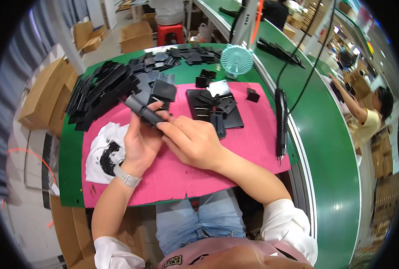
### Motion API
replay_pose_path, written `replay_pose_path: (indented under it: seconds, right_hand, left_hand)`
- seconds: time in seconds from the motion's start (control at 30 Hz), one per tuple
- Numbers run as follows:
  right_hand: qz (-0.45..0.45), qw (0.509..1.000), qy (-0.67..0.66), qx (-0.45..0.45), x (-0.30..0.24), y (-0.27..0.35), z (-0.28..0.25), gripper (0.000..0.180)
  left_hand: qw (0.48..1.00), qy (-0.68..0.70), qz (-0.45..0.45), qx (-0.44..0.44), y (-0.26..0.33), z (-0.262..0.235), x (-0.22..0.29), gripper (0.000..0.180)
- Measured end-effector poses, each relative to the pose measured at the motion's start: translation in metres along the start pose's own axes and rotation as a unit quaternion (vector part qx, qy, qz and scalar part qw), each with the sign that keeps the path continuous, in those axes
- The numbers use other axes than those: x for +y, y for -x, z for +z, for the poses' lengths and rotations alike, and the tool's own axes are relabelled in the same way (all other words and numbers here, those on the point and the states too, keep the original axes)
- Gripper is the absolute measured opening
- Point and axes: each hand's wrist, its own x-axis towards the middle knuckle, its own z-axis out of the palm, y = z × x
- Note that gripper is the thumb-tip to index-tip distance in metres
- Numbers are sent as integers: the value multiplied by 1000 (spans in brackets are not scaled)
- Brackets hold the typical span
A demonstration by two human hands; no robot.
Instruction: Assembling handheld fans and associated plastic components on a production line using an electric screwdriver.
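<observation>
Above the pink mat, left hand closed around a long black part while right hand pinches its near end; steadying it low over the mat likely aids alignment.

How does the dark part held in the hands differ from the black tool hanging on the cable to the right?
The dark part is short, lies tilted and is gripped by the left hand and right hand. The black tool is longer and slimmer, hangs upright on a cable beside the pink mat, and no hand touches it. Both are dark and elongated.
</observation>
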Motion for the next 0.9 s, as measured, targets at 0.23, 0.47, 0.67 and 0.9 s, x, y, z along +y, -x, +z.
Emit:
replay_pose_path:
  seconds: [0.23,0.47,0.67,0.9]
  right_hand:
    - [194,978,-71,-16,42,2,-54,31]
    - [252,937,56,-236,93,35,-82,34]
    - [340,922,37,-181,92,26,-75,28]
    - [419,777,-459,103,62,11,-75,28]
  left_hand:
    - [992,66,-15,103,-3,-9,5,61]
    - [990,-24,17,141,-9,-2,9,52]
    - [981,-162,-10,111,-1,-7,10,44]
    - [972,-228,18,42,0,-5,-1,40]
